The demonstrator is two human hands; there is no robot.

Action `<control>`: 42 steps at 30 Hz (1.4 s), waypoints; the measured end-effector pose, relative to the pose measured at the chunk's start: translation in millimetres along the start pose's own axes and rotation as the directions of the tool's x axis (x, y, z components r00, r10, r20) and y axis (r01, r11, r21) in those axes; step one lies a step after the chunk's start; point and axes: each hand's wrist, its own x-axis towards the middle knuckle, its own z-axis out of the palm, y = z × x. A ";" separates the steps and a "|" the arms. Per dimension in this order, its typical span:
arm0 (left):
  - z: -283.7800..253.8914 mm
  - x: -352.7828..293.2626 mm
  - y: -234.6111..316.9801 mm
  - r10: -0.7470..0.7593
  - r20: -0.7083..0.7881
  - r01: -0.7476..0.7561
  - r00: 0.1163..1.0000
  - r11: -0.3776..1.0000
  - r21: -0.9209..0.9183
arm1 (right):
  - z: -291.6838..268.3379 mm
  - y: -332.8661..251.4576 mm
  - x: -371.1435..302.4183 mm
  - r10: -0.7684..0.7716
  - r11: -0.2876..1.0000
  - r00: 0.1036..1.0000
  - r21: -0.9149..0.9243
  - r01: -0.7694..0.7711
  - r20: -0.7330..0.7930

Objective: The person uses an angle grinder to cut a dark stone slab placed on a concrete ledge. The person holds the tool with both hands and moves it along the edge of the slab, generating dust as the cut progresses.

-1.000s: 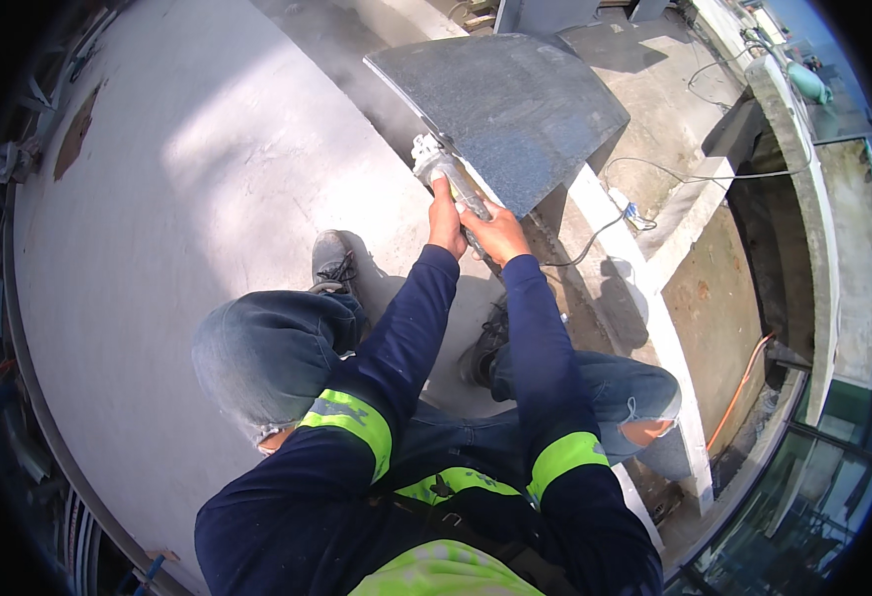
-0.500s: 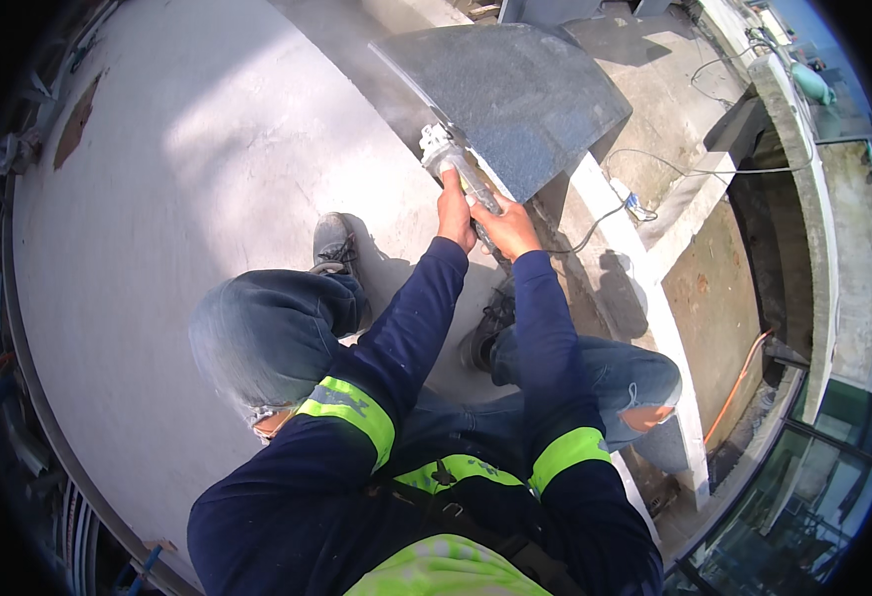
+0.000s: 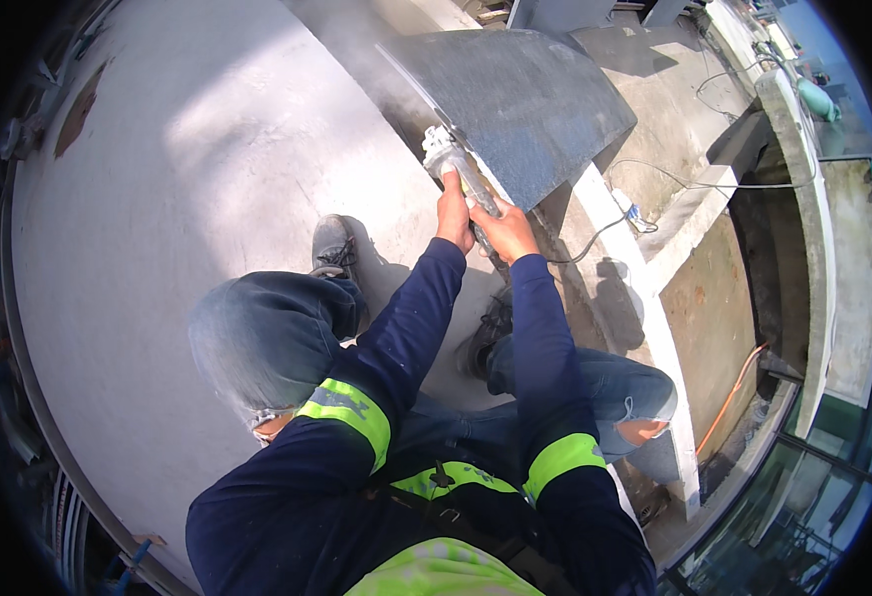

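The left hand [image 3: 453,211] wraps the angle grinder [image 3: 469,179] behind its head, the right hand [image 3: 508,230] clasps its body, sound holds for a probably hefty, rigid tool, dark slab [image 3: 527,109] just beyond both.

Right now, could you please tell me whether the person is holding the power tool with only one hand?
No, the left hand and the right hand both grip the power tool near the dark slab.

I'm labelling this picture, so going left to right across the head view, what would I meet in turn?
Brown patch → left shoe → left hand → right hand → orange line → green cylinder.
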 end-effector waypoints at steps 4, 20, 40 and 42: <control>0.8 4.6 4.7 -0.007 -0.005 0.007 1.000 1.000 -0.017 | 4.4 -0.3 9.0 -0.009 1.000 1.000 0.009 0.008 0.021; 3.2 -17.8 1.4 -0.030 0.000 0.030 1.000 1.000 0.007 | -0.8 4.9 -8.6 -0.018 1.000 1.000 0.001 0.018 -0.010; -2.7 0.6 -5.7 -0.002 -0.004 0.002 1.000 1.000 0.018 | -5.3 0.4 -3.7 0.032 0.999 0.998 -0.012 -0.032 0.047; -2.9 4.6 -5.1 0.005 0.000 -0.005 1.000 1.000 0.009 | -2.2 1.1 0.3 0.021 1.000 0.999 0.000 -0.021 0.041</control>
